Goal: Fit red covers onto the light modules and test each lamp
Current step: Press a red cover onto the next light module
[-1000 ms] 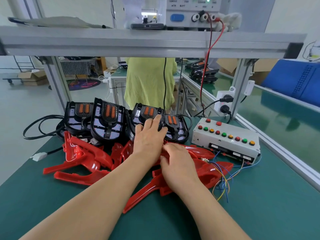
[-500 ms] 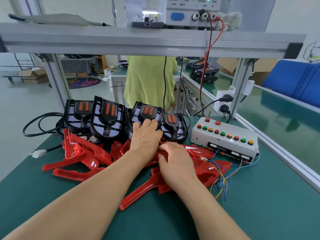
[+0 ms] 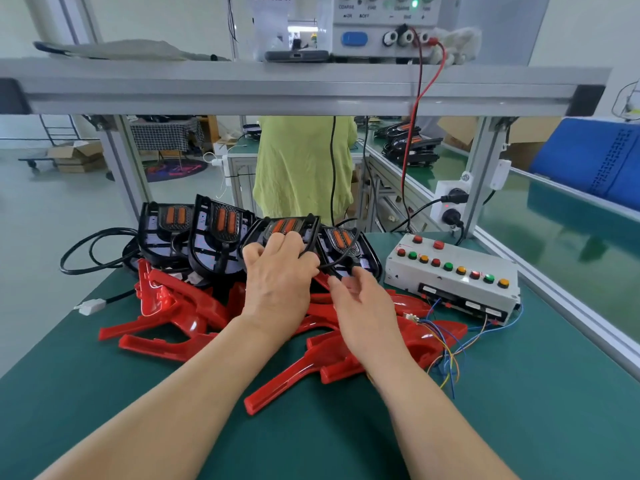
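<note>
Light module [image 3: 286, 225] (third in a row of four black ones at the back of the green mat [image 3: 519, 417]) sits tilted in the left hand [image 3: 277, 282], fingers curled over its edge. The right hand [image 3: 363, 303] hovers loosely open above the heap of red covers [image 3: 169, 306].

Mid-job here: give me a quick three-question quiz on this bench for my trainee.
1. True or false: the left hand grips a red cover.
2. How many black light modules stand at the back of the green table? A two, B four, C six.
3. Fill in: the button box sits to the ___ of the red covers.
Key: 1 false, it grips a light module; 2 B; 3 right.
</note>
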Demonstrator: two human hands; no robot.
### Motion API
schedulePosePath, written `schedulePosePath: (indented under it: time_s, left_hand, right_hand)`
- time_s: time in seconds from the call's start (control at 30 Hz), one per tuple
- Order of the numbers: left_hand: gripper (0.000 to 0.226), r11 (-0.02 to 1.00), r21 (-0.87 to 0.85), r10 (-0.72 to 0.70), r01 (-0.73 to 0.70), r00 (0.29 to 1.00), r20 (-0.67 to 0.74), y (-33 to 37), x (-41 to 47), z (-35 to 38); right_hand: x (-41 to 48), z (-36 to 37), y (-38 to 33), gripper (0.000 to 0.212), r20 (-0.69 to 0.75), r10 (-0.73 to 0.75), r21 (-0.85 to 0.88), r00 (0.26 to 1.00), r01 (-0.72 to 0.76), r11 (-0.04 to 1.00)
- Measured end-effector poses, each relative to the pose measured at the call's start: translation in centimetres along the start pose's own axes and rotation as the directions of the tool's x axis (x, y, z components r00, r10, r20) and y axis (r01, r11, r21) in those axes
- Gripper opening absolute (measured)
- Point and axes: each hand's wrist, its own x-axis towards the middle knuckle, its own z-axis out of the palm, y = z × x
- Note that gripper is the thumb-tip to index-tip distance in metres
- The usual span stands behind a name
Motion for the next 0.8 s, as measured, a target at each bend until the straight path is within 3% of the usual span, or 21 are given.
schedulePosePath:
  time_s: [0.13,0.2,0.3,0.4,0.5,0.57,0.67,0.8]
  left_hand:
    - [0.016,0.997,-0.009,-0.079,0.078,0.995,-0.062,0.5,-1.4,-1.4]
    - [0.018,0.994,-0.038,-0.101,0.098,0.991,-0.091,0.7,-2.1,-1.8]
    - [0.025,0.989,-0.104,-0.111,0.103,0.991,-0.073,1.2,-2.9,-2.3]
    - [0.024,0.976,-0.185,-0.129,0.118,0.99,-0.049,1.6,-3.3,-2.6]
    - [0.036,0.955,-0.265,-0.119,0.13,0.991,0.055,2.1,-3.6,-3.2]
    - [0.051,0.922,-0.347,-0.132,0.172,0.982,0.135,2.6,-3.6,-3.9]
    - [0.047,0.814,-0.522,-0.164,0.253,0.964,0.211,3.0,-3.5,-4.6]
    - [0.046,0.782,-0.543,-0.173,0.306,0.943,0.283,2.1,-2.8,-5.1]
  right_hand:
    - [-0.5,0.6,0.0,0.074,0.121,0.006,0.17,0.993,-0.027,0.985]
    - [-0.9,1.0,-0.2,0.068,0.172,-0.051,0.244,0.984,0.008,0.97]
    - [-1.3,1.3,-0.4,0.041,0.224,-0.126,0.286,0.966,0.058,0.957]
    - [-1.4,1.3,-0.4,0.052,0.303,-0.117,0.453,0.946,-0.035,0.891]
    - [-1.4,1.3,-0.1,0.068,0.361,-0.092,0.572,0.928,-0.143,0.808]
    - [-1.1,1.4,0.3,0.056,0.369,-0.091,0.619,0.925,-0.172,0.766]
    - [-1.0,1.5,0.6,0.045,0.357,-0.056,0.684,0.932,-0.22,0.695]
    - [-0.7,1.7,0.5,0.039,0.342,-0.023,0.712,0.939,-0.243,0.659]
